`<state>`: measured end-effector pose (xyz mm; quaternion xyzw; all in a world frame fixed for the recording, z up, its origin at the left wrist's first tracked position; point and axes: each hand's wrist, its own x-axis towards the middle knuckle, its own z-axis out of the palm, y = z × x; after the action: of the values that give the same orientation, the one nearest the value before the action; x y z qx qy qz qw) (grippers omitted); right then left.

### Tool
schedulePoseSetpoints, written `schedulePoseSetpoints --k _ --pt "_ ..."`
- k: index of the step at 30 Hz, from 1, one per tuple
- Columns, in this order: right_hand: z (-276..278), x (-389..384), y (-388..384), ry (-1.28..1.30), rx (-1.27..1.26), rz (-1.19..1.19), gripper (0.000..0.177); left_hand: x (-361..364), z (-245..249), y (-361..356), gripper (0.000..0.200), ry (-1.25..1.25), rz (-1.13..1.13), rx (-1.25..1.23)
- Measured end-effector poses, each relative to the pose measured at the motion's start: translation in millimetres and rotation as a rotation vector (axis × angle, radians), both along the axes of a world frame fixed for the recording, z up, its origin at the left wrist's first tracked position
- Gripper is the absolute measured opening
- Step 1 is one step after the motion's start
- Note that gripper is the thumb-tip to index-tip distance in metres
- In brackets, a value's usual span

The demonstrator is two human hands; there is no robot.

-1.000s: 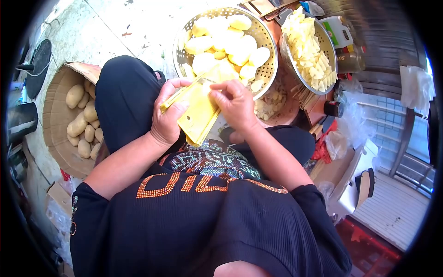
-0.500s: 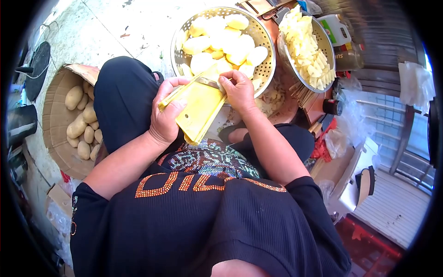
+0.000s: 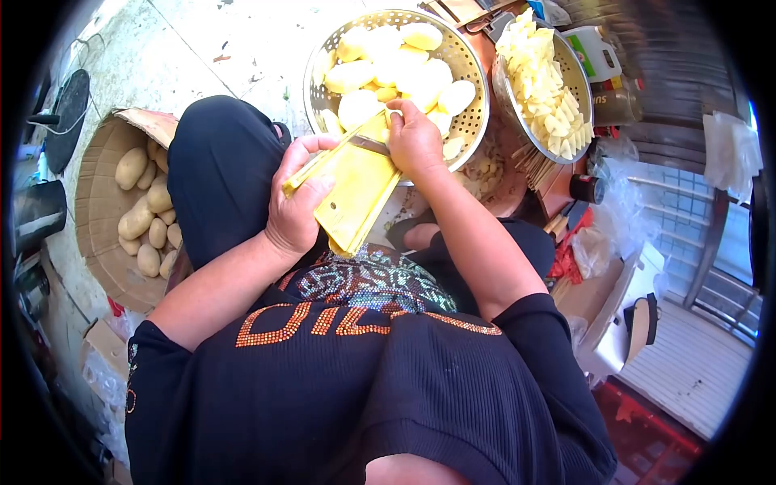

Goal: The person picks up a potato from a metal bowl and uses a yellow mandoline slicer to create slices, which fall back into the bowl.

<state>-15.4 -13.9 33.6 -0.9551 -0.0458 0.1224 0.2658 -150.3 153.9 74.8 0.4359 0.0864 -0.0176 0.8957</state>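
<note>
My left hand point(image 3: 299, 202) is wrapped round a yellow hand slicer point(image 3: 352, 198), its thumb lying across the flat face. A dark metal blade strip runs across the slicer's upper part, and a small hole shows lower down. My right hand point(image 3: 416, 141) is closed at the far right edge beside the blade, with thumb and fingers pinching there. Whether a bit of potato is also between those fingers is hidden. Just beyond the slicer's far end stands a perforated metal colander point(image 3: 477, 121) holding several peeled potatoes point(image 3: 424, 81).
Right of the colander, a metal bowl point(image 3: 578, 77) holds a heap of potato slices point(image 3: 541, 89). Unpeeled potatoes point(image 3: 137, 218) lie in a cardboard box point(image 3: 101, 242) by my left knee. A white box point(image 3: 618, 323) and plastic bags point(image 3: 622, 198) are at the right.
My right hand has shifted slightly up along the slicer's edge, and the blade strip now shows darker. The left hand keeps its grip. The whole view has moved a little.
</note>
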Motion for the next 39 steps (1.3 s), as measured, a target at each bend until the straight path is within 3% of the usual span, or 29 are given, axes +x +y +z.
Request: schedulePoseSetpoints --k 6,9,11,15,18,29,39 --pt "-14.3 11.3 -0.9 -0.039 0.000 -0.020 0.023 -0.3 -0.8 -1.4 0.041 -0.006 0.008 -0.027" --pt "-29.2 22.2 -6.3 0.073 0.023 -0.083 0.024 0.2 -0.5 0.6 0.044 -0.012 -0.004 0.034" --pt "-35.8 20.7 -11.9 -0.056 0.050 -0.043 0.022 0.8 -0.6 0.8 0.049 -0.001 -0.022 0.066" --pt "6.7 -4.4 -0.7 0.037 0.158 -0.045 0.023 1.0 -2.2 0.7 0.045 -0.023 -0.023 0.024" --pt "39.0 -36.3 13.1 -0.035 0.212 0.118 0.020 -0.7 -3.6 0.2 0.042 -0.049 -0.010 0.033" --pt "28.4 -26.8 21.0 -0.122 0.206 0.128 0.020 1.3 1.0 -0.7 0.043 0.020 0.006 -0.078" --pt "-6.0 17.6 8.1 0.093 0.105 -0.027 0.022 5.6 5.6 -6.5 0.042 0.014 0.015 0.003"
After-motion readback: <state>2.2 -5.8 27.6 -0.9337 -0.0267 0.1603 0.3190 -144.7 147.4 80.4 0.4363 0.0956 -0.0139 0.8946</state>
